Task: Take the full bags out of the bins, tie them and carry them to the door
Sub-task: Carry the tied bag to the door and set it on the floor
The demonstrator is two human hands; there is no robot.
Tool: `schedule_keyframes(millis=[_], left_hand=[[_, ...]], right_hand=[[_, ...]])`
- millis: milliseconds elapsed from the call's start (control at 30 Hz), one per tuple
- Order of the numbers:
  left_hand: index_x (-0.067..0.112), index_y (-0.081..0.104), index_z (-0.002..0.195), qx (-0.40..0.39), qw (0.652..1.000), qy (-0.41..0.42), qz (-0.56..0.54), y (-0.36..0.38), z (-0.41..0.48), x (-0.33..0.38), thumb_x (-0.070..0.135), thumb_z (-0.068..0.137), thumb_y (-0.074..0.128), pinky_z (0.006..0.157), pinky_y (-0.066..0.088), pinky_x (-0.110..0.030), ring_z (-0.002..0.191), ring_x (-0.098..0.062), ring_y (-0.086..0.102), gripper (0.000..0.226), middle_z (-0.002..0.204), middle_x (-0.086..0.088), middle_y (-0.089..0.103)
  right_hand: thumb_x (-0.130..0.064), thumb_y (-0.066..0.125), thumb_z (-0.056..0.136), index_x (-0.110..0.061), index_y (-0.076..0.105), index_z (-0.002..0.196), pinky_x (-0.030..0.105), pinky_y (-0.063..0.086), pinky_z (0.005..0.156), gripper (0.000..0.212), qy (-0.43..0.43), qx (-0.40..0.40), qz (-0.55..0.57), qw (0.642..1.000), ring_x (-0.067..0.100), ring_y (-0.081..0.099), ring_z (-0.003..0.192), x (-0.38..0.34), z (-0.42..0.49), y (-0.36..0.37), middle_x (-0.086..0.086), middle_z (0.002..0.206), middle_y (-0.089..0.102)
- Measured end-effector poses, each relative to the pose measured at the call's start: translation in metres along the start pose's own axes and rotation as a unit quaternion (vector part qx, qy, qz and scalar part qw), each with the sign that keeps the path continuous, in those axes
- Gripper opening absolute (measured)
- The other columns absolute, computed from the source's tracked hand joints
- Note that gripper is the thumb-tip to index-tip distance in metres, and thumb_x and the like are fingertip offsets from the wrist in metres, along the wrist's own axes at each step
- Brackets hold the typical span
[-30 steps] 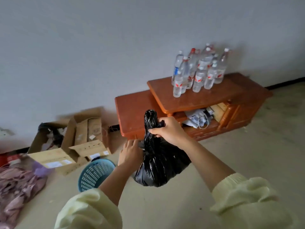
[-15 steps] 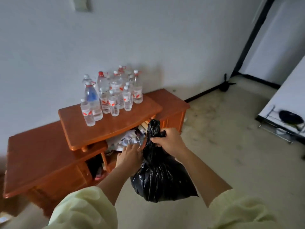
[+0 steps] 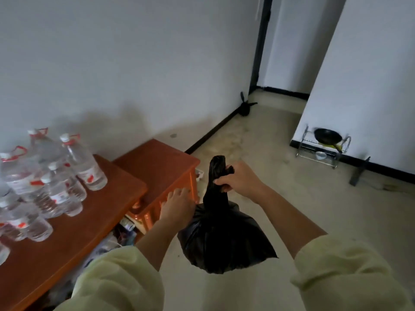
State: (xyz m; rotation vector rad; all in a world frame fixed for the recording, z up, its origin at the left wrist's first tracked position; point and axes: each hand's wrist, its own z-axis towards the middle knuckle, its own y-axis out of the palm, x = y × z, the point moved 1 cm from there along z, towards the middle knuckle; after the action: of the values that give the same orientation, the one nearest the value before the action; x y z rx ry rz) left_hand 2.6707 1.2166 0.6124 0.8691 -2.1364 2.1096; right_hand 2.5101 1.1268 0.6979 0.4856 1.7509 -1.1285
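The right hand point(image 3: 240, 179) clamps the twisted neck of the black bag point(image 3: 224, 241), whose body hangs straight down at lower centre, the left hand point(image 3: 177, 207) resting loose-fingered against its side.

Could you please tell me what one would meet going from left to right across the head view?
From the left: water bottles → left hand → right hand, gripping the neck of the black bag → wire rack holding a pan.
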Motion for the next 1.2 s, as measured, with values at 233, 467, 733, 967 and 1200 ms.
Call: schedule_keyframes(millis=[233,467,733,967,1200], left_hand=[[0.018,0.037,0.139,-0.016,0.999,0.051,0.001,0.007,0.175,0.073,0.031,0.097,0.038,0.102,0.039,-0.047,0.13,-0.029,0.036,0.043,0.14,-0.008,0.041],[0.017,0.037,0.141,0.0,0.998,0.056,0.02,0.034,0.364,0.151,0.033,0.097,0.041,0.105,0.036,-0.048,0.133,-0.028,0.033,0.047,0.143,-0.007,0.04],[0.02,0.036,0.142,-0.012,0.999,0.035,0.04,0.041,0.55,0.24,0.039,0.093,0.048,0.105,0.035,-0.045,0.135,-0.025,0.031,0.054,0.145,-0.004,0.038],[0.019,0.037,0.14,-0.031,0.996,0.048,0.066,0.064,0.726,0.302,0.041,0.091,0.05,0.105,0.036,-0.045,0.133,-0.026,0.033,0.055,0.143,-0.004,0.038],[0.018,0.038,0.139,-0.056,0.991,0.075,0.093,0.072,0.939,0.352,0.04,0.091,0.05,0.102,0.038,-0.043,0.13,-0.028,0.037,0.054,0.143,-0.006,0.038]], right_hand=[[-0.01,0.074,0.081,-0.004,0.068,0.078,0.032,0.057,0.07,0.009,0.021,0.067,0.026,0.997,0.018,0.068,0.065,0.03,0.139,-0.101,0.011,0.075,0.071],[-0.008,0.074,0.08,0.001,0.069,0.083,0.028,0.058,0.068,0.011,0.014,0.062,0.035,0.997,0.018,0.068,0.066,0.075,0.314,-0.199,0.012,0.077,0.07],[-0.012,0.074,0.078,0.006,0.069,0.082,0.04,0.057,0.075,0.019,0.021,0.066,0.007,0.998,0.029,0.07,0.072,0.112,0.498,-0.318,0.021,0.081,0.072],[-0.007,0.072,0.08,0.011,0.068,0.09,0.037,0.058,0.076,0.022,0.029,0.068,0.01,0.997,0.023,0.068,0.069,0.154,0.658,-0.409,0.024,0.087,0.072],[-0.012,0.076,0.078,0.009,0.069,0.087,0.045,0.059,0.079,0.023,0.046,0.042,-0.01,0.998,0.031,0.072,0.075,0.195,0.853,-0.489,0.02,0.08,0.073]])
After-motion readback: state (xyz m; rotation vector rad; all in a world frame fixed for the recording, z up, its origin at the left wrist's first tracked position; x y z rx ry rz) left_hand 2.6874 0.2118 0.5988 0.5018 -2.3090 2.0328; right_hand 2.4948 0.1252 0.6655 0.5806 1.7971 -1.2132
